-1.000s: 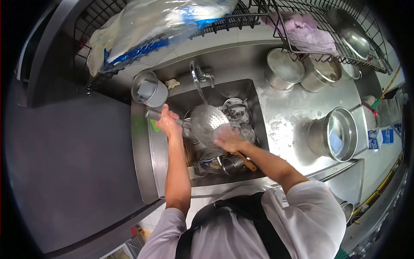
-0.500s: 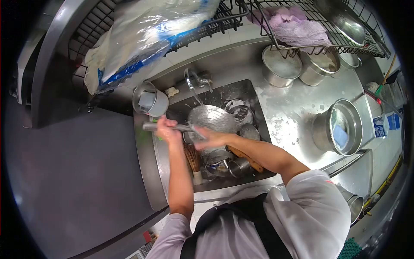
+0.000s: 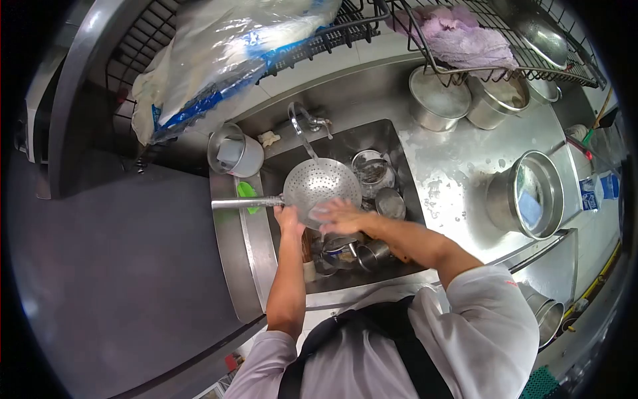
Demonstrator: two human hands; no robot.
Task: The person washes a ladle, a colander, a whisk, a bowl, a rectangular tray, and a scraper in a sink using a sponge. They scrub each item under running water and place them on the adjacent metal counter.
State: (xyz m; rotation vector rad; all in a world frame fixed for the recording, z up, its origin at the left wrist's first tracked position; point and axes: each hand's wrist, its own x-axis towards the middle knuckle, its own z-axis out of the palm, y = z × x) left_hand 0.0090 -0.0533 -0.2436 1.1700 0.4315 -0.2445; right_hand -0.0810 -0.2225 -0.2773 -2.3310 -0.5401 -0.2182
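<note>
A large perforated metal strainer (image 3: pixel 321 184) with a long handle lies level over the sink (image 3: pixel 407 163), beneath the tap (image 3: pixel 300 126). Its handle points left across the sink's edge. My left hand (image 3: pixel 288 218) grips the strainer where the handle meets the bowl. Over the near side of the bowl is my right hand (image 3: pixel 341 217), fingers spread and slightly blurred, apparently touching the metal. Metal pots (image 3: pixel 372 171) and other utensils sit in the sink below; a bamboo brush (image 3: pixel 308 256) is partly hidden by my left forearm.
A metal pot (image 3: pixel 234 153) and a green scrubber (image 3: pixel 247 194) are at the sink's left. Several pots (image 3: pixel 438 100) line the back of the counter, and a wide pot with a blue sponge (image 3: pixel 530 209) stands right. Wire racks (image 3: pixel 332 43) hang above, holding plastic bags and a pink cloth (image 3: pixel 465 43).
My left hand has slid along the handle to the bowl. My right hand has moved from the handle onto the bowl. The strainer now lies flatter, with its holes showing.
</note>
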